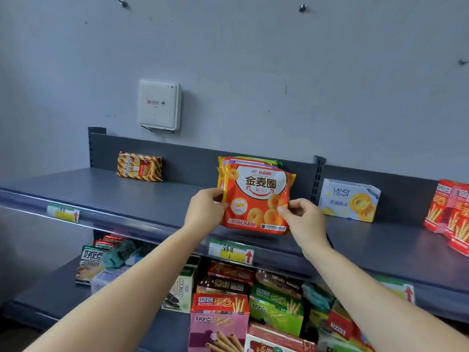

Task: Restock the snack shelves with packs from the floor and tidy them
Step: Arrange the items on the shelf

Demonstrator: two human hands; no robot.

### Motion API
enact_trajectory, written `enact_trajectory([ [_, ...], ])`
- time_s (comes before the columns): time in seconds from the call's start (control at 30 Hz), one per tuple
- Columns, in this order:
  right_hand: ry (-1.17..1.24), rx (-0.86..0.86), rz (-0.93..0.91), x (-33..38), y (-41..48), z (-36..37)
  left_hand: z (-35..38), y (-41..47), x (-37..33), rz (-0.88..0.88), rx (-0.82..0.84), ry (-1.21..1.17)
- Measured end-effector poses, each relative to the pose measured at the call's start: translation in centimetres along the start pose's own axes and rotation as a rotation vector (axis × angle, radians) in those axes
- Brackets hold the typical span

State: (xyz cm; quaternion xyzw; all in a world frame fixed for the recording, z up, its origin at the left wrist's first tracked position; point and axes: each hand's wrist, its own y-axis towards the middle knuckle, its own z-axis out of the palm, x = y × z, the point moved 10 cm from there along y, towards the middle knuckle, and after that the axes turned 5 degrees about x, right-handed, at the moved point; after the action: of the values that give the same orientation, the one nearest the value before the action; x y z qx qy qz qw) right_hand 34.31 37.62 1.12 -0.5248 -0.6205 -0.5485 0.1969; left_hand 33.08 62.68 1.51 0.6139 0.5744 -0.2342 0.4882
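Note:
A stack of red-orange ring-biscuit packs (256,191) stands upright on the top grey shelf (127,196), near its middle. My left hand (206,208) grips the left edge of the front pack. My right hand (302,217) pinches its lower right edge. More packs of the same kind stand behind it against the shelf's back panel. The floor and any packs on it are out of view.
On the same shelf stand a striped yellow-red pack (139,166) at the left, a white LANDY box (349,199) at the right and red stick-biscuit boxes (451,214) at the far right. The lower shelf holds several snack boxes (276,306). A white wall device (159,104) hangs above.

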Motion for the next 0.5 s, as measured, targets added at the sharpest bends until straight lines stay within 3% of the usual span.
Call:
enact_trajectory([
  [0.23,-0.137,-0.020,0.104,-1.5,2.5,1.7,1.4,5.1,1.8,0.045,0.101,0.095],
  [0.5,-0.329,0.057,0.101,-1.0,4.3,3.1,1.8,6.5,2.4,0.036,0.071,0.200],
])
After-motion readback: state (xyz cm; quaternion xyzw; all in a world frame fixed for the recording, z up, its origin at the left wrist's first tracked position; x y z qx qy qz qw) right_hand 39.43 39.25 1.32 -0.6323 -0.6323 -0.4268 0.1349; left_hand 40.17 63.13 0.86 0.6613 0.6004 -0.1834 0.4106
